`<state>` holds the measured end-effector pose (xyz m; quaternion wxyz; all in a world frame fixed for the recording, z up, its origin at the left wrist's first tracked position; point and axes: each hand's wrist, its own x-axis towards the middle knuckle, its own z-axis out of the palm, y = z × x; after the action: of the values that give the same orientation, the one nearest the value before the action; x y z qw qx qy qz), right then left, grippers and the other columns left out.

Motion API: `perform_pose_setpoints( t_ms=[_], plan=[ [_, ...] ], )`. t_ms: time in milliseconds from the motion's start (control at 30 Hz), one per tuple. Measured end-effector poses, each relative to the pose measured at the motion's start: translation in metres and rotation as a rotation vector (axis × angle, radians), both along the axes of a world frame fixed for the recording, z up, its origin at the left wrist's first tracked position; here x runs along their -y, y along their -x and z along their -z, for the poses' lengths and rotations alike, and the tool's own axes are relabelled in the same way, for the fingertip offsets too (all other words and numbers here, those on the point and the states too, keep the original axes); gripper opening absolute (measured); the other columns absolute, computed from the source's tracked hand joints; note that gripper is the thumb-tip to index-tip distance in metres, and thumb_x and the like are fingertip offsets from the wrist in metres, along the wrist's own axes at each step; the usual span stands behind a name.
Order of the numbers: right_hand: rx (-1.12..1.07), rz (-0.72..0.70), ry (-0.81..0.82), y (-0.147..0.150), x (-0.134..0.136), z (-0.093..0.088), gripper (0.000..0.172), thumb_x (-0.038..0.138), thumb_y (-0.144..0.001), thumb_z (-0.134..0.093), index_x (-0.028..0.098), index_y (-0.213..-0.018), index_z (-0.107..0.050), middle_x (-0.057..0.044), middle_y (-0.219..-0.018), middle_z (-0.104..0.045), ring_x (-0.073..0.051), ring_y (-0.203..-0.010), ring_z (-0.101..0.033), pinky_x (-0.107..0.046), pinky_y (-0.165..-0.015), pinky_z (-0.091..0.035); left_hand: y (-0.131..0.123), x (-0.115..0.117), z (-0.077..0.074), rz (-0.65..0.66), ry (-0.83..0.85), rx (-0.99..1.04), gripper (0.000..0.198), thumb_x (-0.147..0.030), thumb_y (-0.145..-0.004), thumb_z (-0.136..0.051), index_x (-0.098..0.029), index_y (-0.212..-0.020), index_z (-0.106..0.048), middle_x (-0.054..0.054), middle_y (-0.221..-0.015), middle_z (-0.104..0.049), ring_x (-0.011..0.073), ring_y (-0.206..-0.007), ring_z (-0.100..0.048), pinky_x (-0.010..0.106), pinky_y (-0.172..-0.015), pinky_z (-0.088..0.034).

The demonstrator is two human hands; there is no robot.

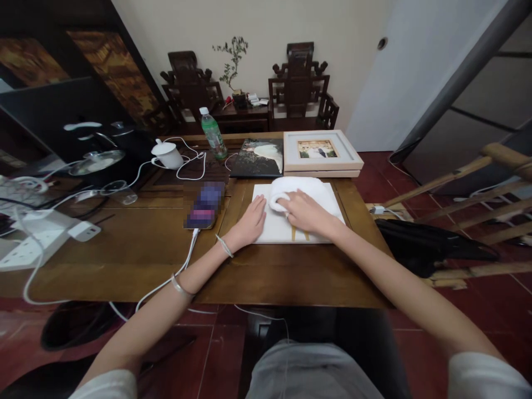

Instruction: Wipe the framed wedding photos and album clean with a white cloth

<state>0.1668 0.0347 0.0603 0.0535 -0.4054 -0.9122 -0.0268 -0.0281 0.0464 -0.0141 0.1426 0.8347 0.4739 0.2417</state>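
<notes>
A white flat book or album (pixel 274 227) lies on the wooden table (pixel 166 249) in front of me. My left hand (pixel 249 221) rests flat on its left edge, fingers stretched out. My right hand (pixel 305 213) presses down on a white folded cloth (pixel 305 191) that lies on the album, fingers curled over the cloth's left end. Two gold stripes show on the album's cover just below my right hand.
A framed photo (pixel 320 152) and a dark photo print (pixel 257 158) lie behind the album. A phone (pixel 205 206) on a white cable, a green bottle (pixel 213 133), a white cup (pixel 166 154), power strips (pixel 41 238) and pan lids (pixel 95 162) sit to the left. A black bag (pixel 424 246) lies on the right.
</notes>
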Motion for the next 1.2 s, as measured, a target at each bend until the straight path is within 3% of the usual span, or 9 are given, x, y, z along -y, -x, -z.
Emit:
perform_pose_setpoints(
  t_ms=[167, 267, 367, 500, 600, 667, 767, 967, 1200],
  plan=[
    [-0.013, -0.066, -0.045, 0.016, -0.014, 0.012, 0.032, 0.011, -0.084, -0.044, 0.012, -0.113, -0.057, -0.019, -0.120, -0.057, -0.030, -0.124, -0.043, -0.054, -0.102, -0.028, -0.002, 0.005, -0.020, -0.147, -0.078, 0.169, 0.048, -0.033, -0.096, -0.025, -0.005, -0.128, -0.048, 0.018, -0.135, -0.051, 0.0234, -0.127, -0.046, 0.040, -0.111, -0.032],
    [-0.029, -0.241, -0.019, 0.016, 0.003, 0.017, 0.029, 0.009, -0.082, -0.046, 0.014, -0.107, -0.061, -0.016, -0.126, -0.056, -0.027, -0.133, -0.033, -0.053, -0.107, -0.021, -0.003, 0.009, -0.029, -0.224, -0.066, 0.300, 0.051, -0.039, -0.098, -0.021, -0.010, -0.127, -0.050, 0.013, -0.134, -0.053, 0.0208, -0.126, -0.048, 0.038, -0.110, -0.034],
    [-0.058, -0.373, 0.051, 0.006, 0.029, 0.013, 0.032, 0.004, -0.077, -0.047, 0.016, -0.103, -0.062, -0.013, -0.127, -0.056, -0.022, -0.133, -0.034, -0.049, -0.111, -0.020, -0.005, 0.010, -0.032, -0.254, -0.016, 0.364, 0.054, -0.041, -0.098, -0.019, -0.011, -0.131, -0.048, 0.013, -0.138, -0.049, 0.0203, -0.130, -0.044, 0.038, -0.111, -0.031],
    [-0.092, -0.443, 0.176, -0.012, 0.059, -0.005, 0.031, 0.005, -0.076, -0.047, 0.017, -0.100, -0.061, -0.010, -0.114, -0.063, -0.020, -0.115, -0.052, -0.041, -0.107, -0.030, -0.007, 0.008, -0.024, -0.219, 0.073, 0.333, 0.052, -0.042, -0.097, -0.021, -0.013, -0.133, -0.046, 0.011, -0.143, -0.044, 0.0214, -0.133, -0.039, 0.042, -0.113, -0.027],
    [-0.021, -0.351, 0.208, -0.019, 0.066, -0.020, 0.029, 0.006, -0.074, -0.046, 0.019, -0.096, -0.061, -0.007, -0.087, -0.067, -0.021, -0.088, -0.062, -0.038, -0.092, -0.042, -0.006, 0.004, -0.013, -0.141, 0.111, 0.207, 0.049, -0.038, -0.095, -0.029, -0.013, -0.135, -0.043, 0.012, -0.146, -0.039, 0.0235, -0.138, -0.031, 0.045, -0.115, -0.022],
    [0.049, -0.255, 0.176, -0.020, 0.060, -0.026, 0.029, 0.006, -0.074, -0.045, 0.018, -0.096, -0.061, -0.007, -0.078, -0.066, -0.023, -0.081, -0.062, -0.037, -0.081, -0.044, -0.004, 0.002, -0.006, -0.077, 0.102, 0.107, 0.050, -0.032, -0.093, -0.031, -0.010, -0.137, -0.038, 0.014, -0.148, -0.034, 0.0252, -0.140, -0.024, 0.047, -0.115, -0.020],
    [0.094, -0.106, 0.093, -0.017, 0.037, -0.026, 0.029, 0.010, -0.079, -0.043, 0.017, -0.100, -0.061, -0.011, -0.079, -0.066, -0.026, -0.080, -0.061, -0.036, -0.070, -0.042, -0.001, 0.001, 0.001, -0.022, 0.076, 0.007, 0.053, -0.027, -0.092, -0.030, -0.003, -0.138, -0.033, 0.019, -0.150, -0.027, 0.0274, -0.142, -0.018, 0.047, -0.116, -0.018],
    [-0.063, 0.119, 0.076, 0.009, -0.024, -0.014, 0.028, 0.022, -0.090, -0.036, 0.016, -0.106, -0.059, -0.015, -0.094, -0.065, -0.025, -0.082, -0.060, -0.030, -0.063, -0.037, -0.002, 0.002, 0.002, -0.003, 0.042, -0.018, 0.052, -0.028, -0.092, -0.029, -0.003, -0.138, -0.032, 0.021, -0.150, -0.026, 0.0283, -0.142, -0.017, 0.048, -0.116, -0.017],
    [-0.220, -0.005, 0.174, 0.052, -0.061, -0.013, 0.022, 0.021, -0.090, -0.039, 0.016, -0.095, -0.059, -0.012, -0.100, -0.065, -0.023, -0.088, -0.058, -0.029, -0.073, -0.037, -0.004, 0.004, -0.005, 0.057, -0.027, -0.036, 0.053, -0.032, -0.095, -0.025, -0.003, -0.139, -0.031, 0.021, -0.149, -0.027, 0.0264, -0.142, -0.016, 0.044, -0.117, -0.015]
  ],
)
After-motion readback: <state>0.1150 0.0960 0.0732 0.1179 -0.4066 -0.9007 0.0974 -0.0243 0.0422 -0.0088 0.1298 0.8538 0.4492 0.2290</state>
